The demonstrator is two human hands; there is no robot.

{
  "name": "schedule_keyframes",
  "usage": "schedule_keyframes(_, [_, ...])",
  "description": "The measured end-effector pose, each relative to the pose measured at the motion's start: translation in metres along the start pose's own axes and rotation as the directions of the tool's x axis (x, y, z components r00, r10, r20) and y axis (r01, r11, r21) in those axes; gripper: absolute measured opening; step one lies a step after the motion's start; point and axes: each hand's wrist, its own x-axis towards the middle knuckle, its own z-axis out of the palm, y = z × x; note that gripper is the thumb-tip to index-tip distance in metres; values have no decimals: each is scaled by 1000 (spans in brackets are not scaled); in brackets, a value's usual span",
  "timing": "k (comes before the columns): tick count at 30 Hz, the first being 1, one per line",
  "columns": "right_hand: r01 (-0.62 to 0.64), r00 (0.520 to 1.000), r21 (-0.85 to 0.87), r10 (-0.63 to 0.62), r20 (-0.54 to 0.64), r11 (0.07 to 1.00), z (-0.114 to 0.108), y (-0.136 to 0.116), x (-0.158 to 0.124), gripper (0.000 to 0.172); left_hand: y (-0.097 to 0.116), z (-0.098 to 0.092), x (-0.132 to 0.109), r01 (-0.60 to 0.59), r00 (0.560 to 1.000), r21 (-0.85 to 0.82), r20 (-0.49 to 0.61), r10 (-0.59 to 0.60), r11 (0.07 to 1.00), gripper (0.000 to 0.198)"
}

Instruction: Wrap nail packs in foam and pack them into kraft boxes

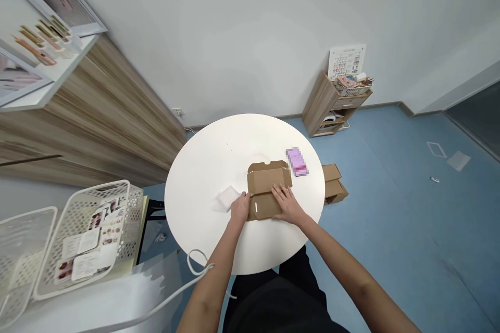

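Observation:
An unfolded brown cardboard box (269, 179) lies on the round white table (199, 161), its lid flap turned up toward the far side. At the box's left edge, my left hand (239, 208) is closed on the cardboard near the fold. My right hand (288, 205) rests on the box's right part with its fingers spread over the cardboard. A small white packet (228, 197) lies just left of my left hand. Beyond the box to the right is a purple item (297, 161), blurred by pixelation.
On the floor right of the table sits another open cardboard box (334, 184). A white basket (84, 239) of printed cards stands at the left, with a white cable (172, 294) near my left arm. A small wooden cabinet (332, 104) stands against the wall.

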Motion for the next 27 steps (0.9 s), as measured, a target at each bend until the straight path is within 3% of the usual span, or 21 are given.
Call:
schedule_keyframes(5, [-155, 980, -55, 160, 115, 986, 9, 2, 6, 120, -6, -11, 9, -77, 996, 8, 38, 76, 997, 27])
schedule_keyframes(11, [-241, 949, -37, 243, 201, 970, 14, 0, 8, 129, -2, -6, 11, -35, 999, -46, -1, 35, 998, 22])
schedule_keyframes(22, [-262, 949, 92, 238, 209, 961, 18, -3, 6, 128, 29, 14, -13, -33, 994, -78, -103, 25, 996, 31])
schedule_keyframes(25, [-260, 951, 111, 233, 205, 959, 20, 0, 4, 129, 22, 15, -21, -18, 978, -133, -208, -10, 991, 28])
schedule_keyframes(27, [-261, 951, 119, 234, 204, 958, 21, 1, 4, 128, 13, 17, -29, 29, 940, -237, -324, -107, 971, 28])
